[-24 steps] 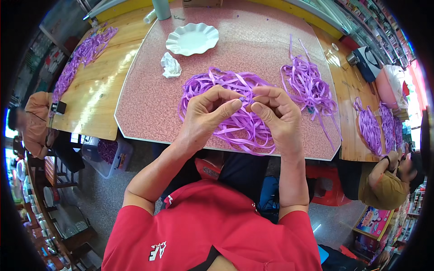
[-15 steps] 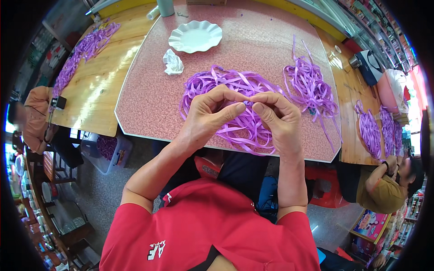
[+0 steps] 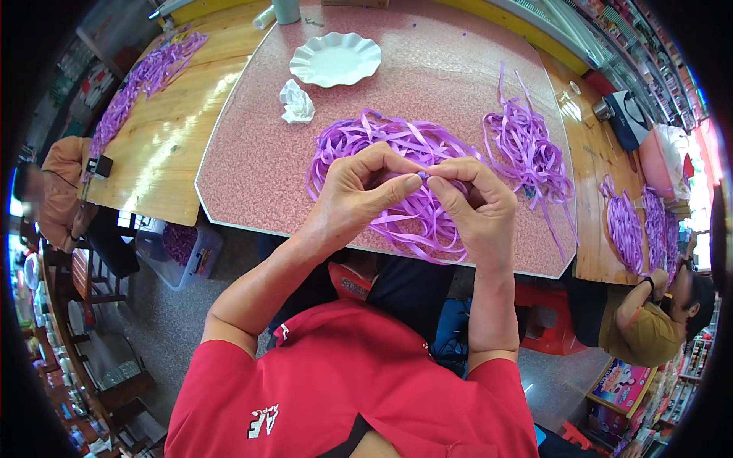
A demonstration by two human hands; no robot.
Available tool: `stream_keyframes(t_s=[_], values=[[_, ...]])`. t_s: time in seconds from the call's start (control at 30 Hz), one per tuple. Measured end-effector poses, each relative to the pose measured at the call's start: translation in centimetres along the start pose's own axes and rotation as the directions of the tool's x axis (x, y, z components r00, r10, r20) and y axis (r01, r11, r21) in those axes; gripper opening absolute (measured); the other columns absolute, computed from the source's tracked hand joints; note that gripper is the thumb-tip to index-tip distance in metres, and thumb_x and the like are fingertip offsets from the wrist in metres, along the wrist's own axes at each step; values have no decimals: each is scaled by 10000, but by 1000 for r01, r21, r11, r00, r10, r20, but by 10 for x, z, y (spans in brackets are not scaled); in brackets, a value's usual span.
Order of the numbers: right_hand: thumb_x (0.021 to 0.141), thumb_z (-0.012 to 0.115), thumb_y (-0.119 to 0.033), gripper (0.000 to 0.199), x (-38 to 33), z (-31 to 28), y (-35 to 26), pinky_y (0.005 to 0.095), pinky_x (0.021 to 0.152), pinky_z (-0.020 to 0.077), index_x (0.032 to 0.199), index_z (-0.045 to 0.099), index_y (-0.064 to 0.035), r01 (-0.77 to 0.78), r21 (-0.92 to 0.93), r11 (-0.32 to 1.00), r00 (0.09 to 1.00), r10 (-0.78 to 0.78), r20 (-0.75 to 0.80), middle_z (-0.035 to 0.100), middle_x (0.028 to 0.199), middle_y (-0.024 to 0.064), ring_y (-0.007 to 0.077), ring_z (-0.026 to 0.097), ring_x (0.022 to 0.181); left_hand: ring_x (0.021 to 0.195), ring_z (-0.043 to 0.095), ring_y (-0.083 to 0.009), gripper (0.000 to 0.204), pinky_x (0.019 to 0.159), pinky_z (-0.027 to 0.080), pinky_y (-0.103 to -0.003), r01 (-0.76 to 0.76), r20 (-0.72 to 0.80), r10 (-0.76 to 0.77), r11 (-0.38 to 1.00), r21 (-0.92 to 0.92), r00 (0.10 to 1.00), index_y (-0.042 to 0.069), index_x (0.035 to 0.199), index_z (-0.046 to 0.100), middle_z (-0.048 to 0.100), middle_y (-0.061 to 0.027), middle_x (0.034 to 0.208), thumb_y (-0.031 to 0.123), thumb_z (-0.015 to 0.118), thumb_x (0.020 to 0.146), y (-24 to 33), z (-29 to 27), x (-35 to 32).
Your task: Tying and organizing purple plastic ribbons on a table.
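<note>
A purple ribbon strip [image 3: 422, 177] is pinched between the fingertips of both hands, just above the big heap of purple ribbon [image 3: 397, 172] that lies on the pink speckled table [image 3: 252, 160] near its front edge. The left hand [image 3: 359, 195] grips the strip with thumb and forefinger, its other fingers curled; the right hand [image 3: 473, 202] meets it tip to tip, thumb and forefinger closed on the same strip — the two hands touch over the heap.

To the right lies a second, looser ribbon bundle [image 3: 531, 153], well apart from the hands. Farther back on the table sit a crumpled white tissue [image 3: 295, 103] and, beyond it, a white scalloped plate [image 3: 336, 59]. The adjoining wooden table [image 3: 172, 137] on the left carries more purple ribbon [image 3: 149, 76], and a person in orange [image 3: 57, 191] sits at its edge. At the right — beside further ribbon piles [image 3: 626, 225] — sits another person in an olive shirt [image 3: 641, 328].
</note>
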State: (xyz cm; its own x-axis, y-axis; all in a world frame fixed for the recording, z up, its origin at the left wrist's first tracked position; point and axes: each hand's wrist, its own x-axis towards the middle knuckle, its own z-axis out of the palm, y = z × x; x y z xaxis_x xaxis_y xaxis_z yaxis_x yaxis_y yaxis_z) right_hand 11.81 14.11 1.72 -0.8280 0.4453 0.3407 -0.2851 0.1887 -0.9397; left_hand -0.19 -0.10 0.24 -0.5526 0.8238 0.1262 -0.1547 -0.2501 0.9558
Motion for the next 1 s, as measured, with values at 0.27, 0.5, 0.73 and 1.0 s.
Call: stream_keyframes(t_s=[0.27,0.5,0.73,1.0], values=[[871,661,71,131,-1,2,3,167,677,457,987,674,12,52,-15,999,999,-52,-17,648,984,37,41,574,815,781,515,-1,129,663,411,-171,31,-23,-30,998,57,999,19,987,670,563,51,878,112,699,902,4,0,-1],[878,670,40,121,-2,6,-1,150,594,406,993,677,2,-17,41,999,1000,18,-19,656,967,25,17,536,732,759,511,3,131,643,405,-166,9,-32,-6,996,88,999,18,996,668,561,53,870,115,690,910,3,-1,-2],[918,663,-67,136,-5,1,1,165,444,325,1029,658,12,-225,279,934,973,229,19,649,819,24,2,428,544,731,488,14,128,622,398,-159,20,-20,-19,998,54,1000,14,1009,662,573,55,854,100,684,916,4,2,-3],[919,664,-92,141,-4,4,2,165,433,327,1015,651,11,-296,482,824,951,300,72,644,790,43,6,402,518,695,443,18,144,581,354,-161,-55,-14,55,999,2,998,14,1014,671,567,73,799,117,691,916,-5,0,-4]])
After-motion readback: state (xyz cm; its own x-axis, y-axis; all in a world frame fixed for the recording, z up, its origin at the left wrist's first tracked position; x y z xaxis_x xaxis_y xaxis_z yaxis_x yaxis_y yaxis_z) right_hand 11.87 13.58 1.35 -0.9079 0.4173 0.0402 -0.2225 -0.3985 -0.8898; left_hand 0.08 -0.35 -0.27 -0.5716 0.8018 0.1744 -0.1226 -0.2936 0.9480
